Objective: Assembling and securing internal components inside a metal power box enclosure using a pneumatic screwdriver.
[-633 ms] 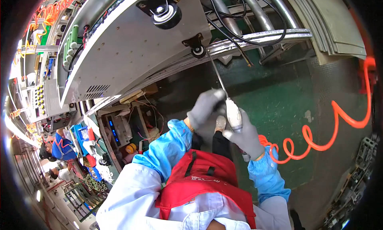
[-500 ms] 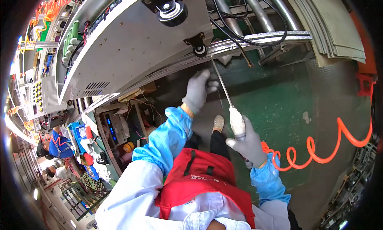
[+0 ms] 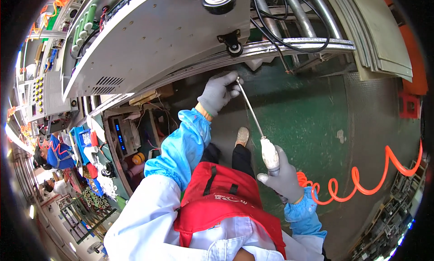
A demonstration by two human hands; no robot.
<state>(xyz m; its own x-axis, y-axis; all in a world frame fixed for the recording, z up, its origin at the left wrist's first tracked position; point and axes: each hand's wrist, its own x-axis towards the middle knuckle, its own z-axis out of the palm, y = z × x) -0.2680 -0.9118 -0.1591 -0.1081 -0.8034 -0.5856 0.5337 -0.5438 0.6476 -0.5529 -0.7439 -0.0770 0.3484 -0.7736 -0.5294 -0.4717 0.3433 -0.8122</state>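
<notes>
My right hand [image 3: 284, 177], in a grey glove, is wrapped round the white-wrapped body of an air screwdriver [image 3: 270, 153]. Its long thin bit points up and to the left, away from me. At the bit's tip, my gloved left hand [image 3: 217, 94] has its thumb and fingers drawn together; whatever small thing they pinch is too small to make out. Beyond that hand a large grey metal cabinet panel [image 3: 149, 44] lies on the bench. Bolted to the panel are a small black-and-white caster [image 3: 234, 48] and a larger caster [image 3: 219, 1].
An orange coiled air hose [image 3: 357, 188] runs right from the screwdriver. Black cables [image 3: 312, 48] hang over the metal rail [image 3: 312, 43] beside steel rollers. Flat panels [image 3: 375, 39] are stacked at the far right. At left stand a cluttered bench and an instrument box [image 3: 49, 98]; people work beyond.
My left hand has closed in on the bit's tip. The bit has come away from beside the small caster, and the view has shifted slightly.
</notes>
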